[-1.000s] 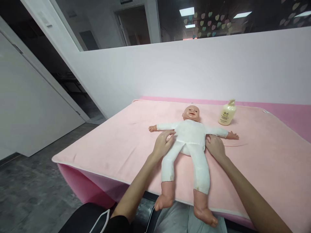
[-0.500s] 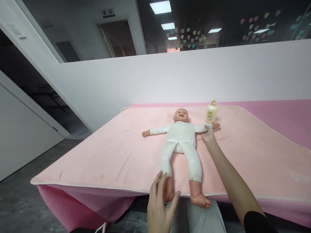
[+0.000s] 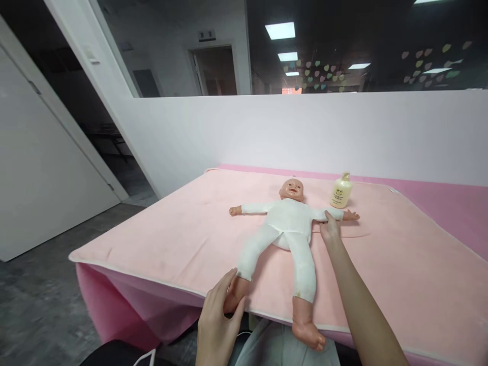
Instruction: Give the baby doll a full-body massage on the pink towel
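Note:
A baby doll (image 3: 288, 218) in a white suit lies on its back on the pink blanket (image 3: 171, 244), arms spread and bare feet toward me. My left hand (image 3: 221, 310) curls round its lower leg at image left, thumb on one side and fingers on the other. The sole of that foot is partly hidden by my hand. At image right, my right hand (image 3: 331, 229) grips the doll's sleeved forearm. The doll's other foot (image 3: 308, 333) hangs past the blanket's front edge.
A pale yellow pump bottle (image 3: 340, 192) stands upright beyond the doll's arm at image right. Behind the table rises a white half-wall (image 3: 267, 132) with dark glass above. To the left are a white door (image 3: 46, 152) and grey floor (image 3: 49, 300). My legs are under the front edge.
My left hand has moved left and closed round the doll's lower leg, and that leg now spreads outward. My right hand stays on the doll's arm. The camera view has shifted.

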